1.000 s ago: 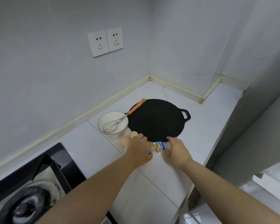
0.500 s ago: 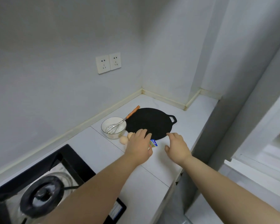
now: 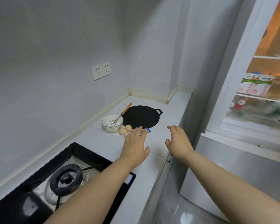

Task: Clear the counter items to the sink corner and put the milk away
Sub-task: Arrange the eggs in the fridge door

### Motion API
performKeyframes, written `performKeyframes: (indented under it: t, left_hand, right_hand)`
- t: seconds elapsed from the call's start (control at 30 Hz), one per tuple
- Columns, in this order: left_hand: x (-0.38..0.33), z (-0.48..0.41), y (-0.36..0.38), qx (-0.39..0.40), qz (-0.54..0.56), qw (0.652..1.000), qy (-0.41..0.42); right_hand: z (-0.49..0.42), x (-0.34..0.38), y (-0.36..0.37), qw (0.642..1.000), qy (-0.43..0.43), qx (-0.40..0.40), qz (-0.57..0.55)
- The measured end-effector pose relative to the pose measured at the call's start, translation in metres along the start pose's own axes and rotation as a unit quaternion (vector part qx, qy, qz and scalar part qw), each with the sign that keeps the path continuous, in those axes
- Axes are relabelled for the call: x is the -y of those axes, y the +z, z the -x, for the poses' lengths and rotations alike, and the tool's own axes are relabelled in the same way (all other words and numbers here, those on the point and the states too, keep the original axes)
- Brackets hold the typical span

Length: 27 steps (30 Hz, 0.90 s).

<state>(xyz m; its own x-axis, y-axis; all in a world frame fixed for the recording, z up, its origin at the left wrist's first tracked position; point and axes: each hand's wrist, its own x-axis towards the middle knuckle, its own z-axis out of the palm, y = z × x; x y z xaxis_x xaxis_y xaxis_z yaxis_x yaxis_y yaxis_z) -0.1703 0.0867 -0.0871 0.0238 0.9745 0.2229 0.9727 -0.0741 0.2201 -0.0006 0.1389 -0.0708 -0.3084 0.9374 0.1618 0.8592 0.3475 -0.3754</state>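
Left hand (image 3: 134,145) flat, fingers straight, empty, over milk carton (image 3: 146,131) lying at griddle pan's (image 3: 141,117) near edge. Right hand (image 3: 179,141) relaxed, empty, near-right of pan.

Home kitchen, gas stove (image 3: 61,183), open fridge (image 3: 255,88)

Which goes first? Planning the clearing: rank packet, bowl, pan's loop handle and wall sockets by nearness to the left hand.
1. Packet, at the left hand's fingertips.
2. Bowl, ahead-left.
3. Pan's loop handle, far right.
4. Wall sockets, up the wall.
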Motion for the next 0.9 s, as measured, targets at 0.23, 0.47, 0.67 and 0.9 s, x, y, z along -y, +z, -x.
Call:
performKeyframes:
  t: [0.23,0.47,0.67,0.9]
  left_hand:
    - [-0.042,0.064,-0.015,-0.012,0.018,1.0,0.01]
    - [-0.12,0.135,-0.026,-0.029,0.014,0.999,-0.037]
    - [-0.209,0.202,-0.018,-0.043,0.024,0.997,-0.055]
    - [-0.308,0.262,-0.006,-0.042,0.05,0.995,-0.071]
  right_hand:
    - [0.085,-0.001,-0.039,0.999,0.018,-0.035,0.004]
    - [0.165,-0.026,-0.086,0.996,0.025,-0.08,-0.016]
    - [0.259,-0.076,-0.131,0.991,0.011,-0.083,0.104]
    - [0.346,-0.139,-0.181,0.959,-0.07,-0.171,0.214]
